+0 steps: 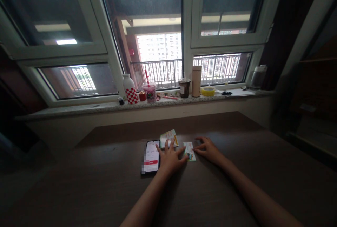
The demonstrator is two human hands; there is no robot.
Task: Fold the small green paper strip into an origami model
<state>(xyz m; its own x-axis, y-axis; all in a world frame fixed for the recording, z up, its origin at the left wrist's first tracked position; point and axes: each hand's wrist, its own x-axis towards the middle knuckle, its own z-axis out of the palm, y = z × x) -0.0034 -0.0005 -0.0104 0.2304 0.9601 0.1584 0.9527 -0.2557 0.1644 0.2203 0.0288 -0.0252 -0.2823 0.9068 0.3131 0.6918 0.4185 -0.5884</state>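
Note:
My left hand [170, 157] lies over the table with its fingers spread. Some of its fingertips reach onto a printed paper packet [168, 137], and its thumb and index finger touch the left edge of a small printed card [189, 151]. Under the edge of that hand, a phone [152, 158] with a lit timer-like screen lies flat. My right hand [209, 151] is at the card's right edge, fingers apart, a fingertip touching or nearly touching it. Whether the card is a single sheet or a folded packet, I cannot tell.
The brown table [105, 192] reaches toward a window sill [168, 102]. On the sill stand a checkered bottle [131, 92], a pink drink cup [149, 92], a dark cup [184, 88], a tan flask [196, 81], yellow tape [207, 92] and scissors [226, 93].

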